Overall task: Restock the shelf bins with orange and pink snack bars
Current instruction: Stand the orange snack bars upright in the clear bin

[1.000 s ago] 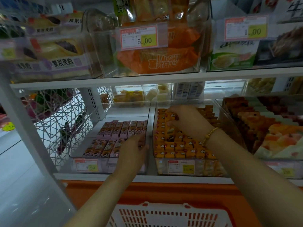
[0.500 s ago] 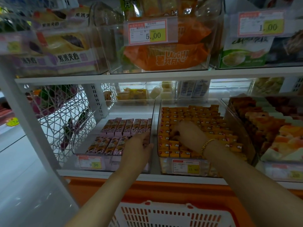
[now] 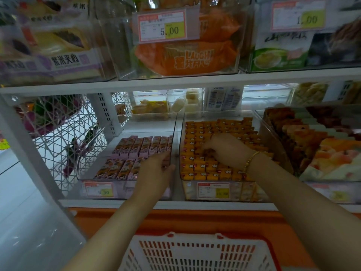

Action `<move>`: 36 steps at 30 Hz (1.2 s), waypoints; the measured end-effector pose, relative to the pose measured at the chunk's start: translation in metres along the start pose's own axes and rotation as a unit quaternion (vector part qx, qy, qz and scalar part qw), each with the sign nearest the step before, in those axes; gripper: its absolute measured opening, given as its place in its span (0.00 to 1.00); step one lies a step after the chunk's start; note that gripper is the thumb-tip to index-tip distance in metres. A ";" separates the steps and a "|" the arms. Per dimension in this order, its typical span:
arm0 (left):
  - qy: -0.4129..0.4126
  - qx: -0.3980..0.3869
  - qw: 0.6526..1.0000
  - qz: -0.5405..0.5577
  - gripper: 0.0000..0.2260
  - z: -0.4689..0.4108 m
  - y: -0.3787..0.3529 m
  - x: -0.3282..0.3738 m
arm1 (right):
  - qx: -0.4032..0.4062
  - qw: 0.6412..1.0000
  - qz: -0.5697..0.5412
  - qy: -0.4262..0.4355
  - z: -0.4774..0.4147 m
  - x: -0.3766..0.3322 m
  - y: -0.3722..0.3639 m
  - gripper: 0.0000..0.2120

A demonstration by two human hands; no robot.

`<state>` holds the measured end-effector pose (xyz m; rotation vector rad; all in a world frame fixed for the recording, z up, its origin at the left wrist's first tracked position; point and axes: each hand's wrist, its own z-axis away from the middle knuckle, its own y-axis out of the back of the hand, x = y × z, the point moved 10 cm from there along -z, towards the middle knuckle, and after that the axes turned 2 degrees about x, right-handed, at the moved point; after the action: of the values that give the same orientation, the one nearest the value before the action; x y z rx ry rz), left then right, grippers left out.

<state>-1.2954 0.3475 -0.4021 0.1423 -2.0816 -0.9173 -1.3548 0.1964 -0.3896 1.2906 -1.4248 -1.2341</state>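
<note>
Right hand [image 3: 224,150], fingers curled, presses into tightly packed orange bars [image 3: 203,167]; left hand [image 3: 156,171], loosely spread, touches pink bars [image 3: 136,147] at their bin's front right corner.

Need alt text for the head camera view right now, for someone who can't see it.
Both hands reach into clear shelf bins: the right hand presses down among tightly packed orange snack bars, while the left hand rests at the right edge of the half-filled bin of pink snack bars. A white slotted basket sits below; price-tagged bins of other snacks line the shelf above.
</note>
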 end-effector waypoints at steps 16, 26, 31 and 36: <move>0.005 0.002 1.000 -0.012 0.16 0.005 0.005 0.008 | 0.103 0.984 -0.126 -0.074 0.007 0.017 0.032 0.12; -0.032 0.041 0.997 0.063 0.18 0.028 0.025 0.041 | 0.305 0.939 -0.141 -0.077 0.053 0.003 0.113 0.04; 0.080 -0.097 0.957 0.261 0.18 0.043 -0.004 0.033 | 0.233 0.912 -0.320 -0.106 0.065 -0.001 0.108 0.03; 0.142 -0.130 0.926 0.326 0.20 0.051 -0.013 0.029 | 0.176 0.834 -0.497 -0.163 0.073 0.005 0.086 0.04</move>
<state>-1.3542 0.3546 -0.4114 -0.5050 -1.5563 -0.6906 -1.4417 0.1999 -0.3179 2.3313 -1.2326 -1.9886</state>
